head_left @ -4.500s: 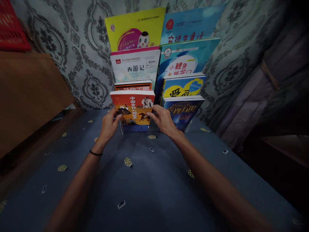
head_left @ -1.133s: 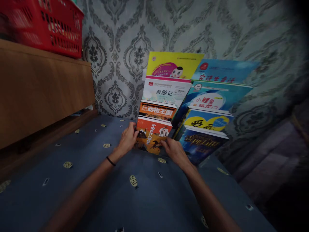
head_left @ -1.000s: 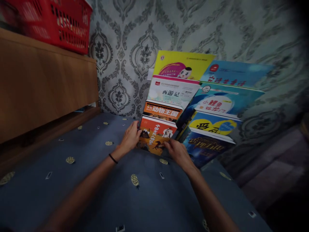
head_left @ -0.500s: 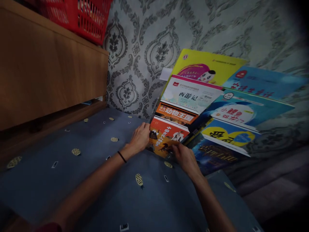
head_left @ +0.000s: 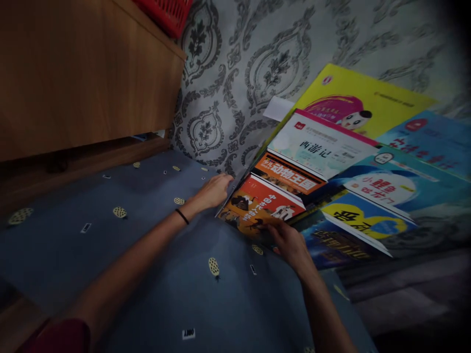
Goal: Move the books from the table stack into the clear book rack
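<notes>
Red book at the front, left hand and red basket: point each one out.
red book (head_left: 267, 206), head view, middle of its front cover.
left hand (head_left: 215, 190), head view, back of the hand.
red basket (head_left: 169, 11), head view, its slatted side wall.

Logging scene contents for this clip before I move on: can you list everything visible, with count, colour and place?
Front-left book: 1, orange-red, lowest in the left column of the rack, both hands on it.
Other books: 7 showing, yellow, white-pink, orange, blues, tiered in two columns against the wall.
Cloth: 1, blue with small pale motifs, covering the surface under the rack.
Wooden cabinet: 1, brown, left.
Basket: 1, red, on top of the cabinet, mostly cut off.
Wallpaper: grey damask, behind.
Left hand: at the book's left edge, dark band on the wrist.
Right hand: at the book's lower right corner.
</notes>
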### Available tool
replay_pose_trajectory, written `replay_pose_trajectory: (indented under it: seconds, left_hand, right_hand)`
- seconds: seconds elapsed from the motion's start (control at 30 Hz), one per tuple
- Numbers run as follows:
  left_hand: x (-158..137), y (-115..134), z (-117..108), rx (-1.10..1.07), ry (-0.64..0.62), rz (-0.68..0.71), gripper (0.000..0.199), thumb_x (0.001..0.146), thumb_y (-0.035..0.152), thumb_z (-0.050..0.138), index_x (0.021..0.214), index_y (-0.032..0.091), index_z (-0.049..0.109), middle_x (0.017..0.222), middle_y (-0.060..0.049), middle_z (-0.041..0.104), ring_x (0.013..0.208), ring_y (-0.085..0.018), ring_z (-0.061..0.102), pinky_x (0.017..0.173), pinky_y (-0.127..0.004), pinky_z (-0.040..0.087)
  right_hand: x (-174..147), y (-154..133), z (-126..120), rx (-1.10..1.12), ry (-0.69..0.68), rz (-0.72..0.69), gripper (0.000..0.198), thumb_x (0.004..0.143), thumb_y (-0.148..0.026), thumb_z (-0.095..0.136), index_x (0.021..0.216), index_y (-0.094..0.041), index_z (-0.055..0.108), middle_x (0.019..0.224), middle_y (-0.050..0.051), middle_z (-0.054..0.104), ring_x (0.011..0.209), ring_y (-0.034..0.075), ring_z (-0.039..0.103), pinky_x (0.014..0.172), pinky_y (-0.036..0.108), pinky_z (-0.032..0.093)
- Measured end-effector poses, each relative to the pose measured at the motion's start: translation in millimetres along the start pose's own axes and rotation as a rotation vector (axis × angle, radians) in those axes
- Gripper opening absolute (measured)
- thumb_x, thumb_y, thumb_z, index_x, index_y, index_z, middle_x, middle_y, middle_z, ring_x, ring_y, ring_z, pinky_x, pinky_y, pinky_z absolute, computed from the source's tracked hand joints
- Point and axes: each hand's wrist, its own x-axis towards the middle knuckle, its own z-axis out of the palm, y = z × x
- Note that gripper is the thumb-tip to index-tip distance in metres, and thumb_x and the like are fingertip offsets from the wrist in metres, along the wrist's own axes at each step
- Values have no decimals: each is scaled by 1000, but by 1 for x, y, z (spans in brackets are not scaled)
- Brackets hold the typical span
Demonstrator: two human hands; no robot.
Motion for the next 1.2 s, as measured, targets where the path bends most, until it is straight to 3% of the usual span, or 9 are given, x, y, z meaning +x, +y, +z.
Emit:
replay_pose_trajectory:
  seconds: [0.23, 0.47, 0.8, 1.07, 1.2]
  left_hand:
    - [-6, 13, 6, -19, -97, 56, 20, 93, 16, 49, 106, 15, 63, 107, -10, 64, 107, -24, 62, 100, -38, 50]
    - [-7, 16, 12, 30, -36, 43, 16, 96, 16, 48, 104, 18, 61, 108, -8, 62, 106, -23, 61, 99, -38, 50]
    - [-2, 12, 19, 133, -36, 166, 19, 97, 10, 42, 99, 15, 60, 104, -11, 62, 96, -23, 61, 92, -39, 53]
    - [-5, 17, 17, 48, -48, 117, 20, 95, 9, 40, 107, 15, 54, 106, -11, 64, 100, -23, 63, 92, -36, 53]
    - [-4, 17, 14, 14, -61, 114, 17, 95, 10, 40, 103, 17, 54, 104, -10, 64, 98, -23, 64, 89, -36, 53]
  right_hand:
    - [0, 0, -2, 70, -44, 0, 28, 93, -33, 47, 95, -18, 71, 94, 14, 79, 88, 29, 74, 68, 32, 48]
    - [-4, -7, 1, 22, 3, 42, 31, 92, -38, 43, 85, -20, 67, 82, 14, 76, 80, 30, 72, 64, 33, 46]
    - [-5, -2, 5, 27, 56, 25, 34, 93, -42, 44, 89, -20, 70, 82, 14, 76, 77, 28, 72, 62, 32, 46]
    - [-6, 2, 10, 109, 105, 7, 43, 89, -52, 40, 88, -20, 69, 84, 13, 77, 75, 29, 71, 62, 34, 46]
    - [-7, 0, 10, 139, 94, 40, 46, 87, -57, 40, 87, -21, 68, 81, 14, 76, 71, 29, 71, 58, 34, 45]
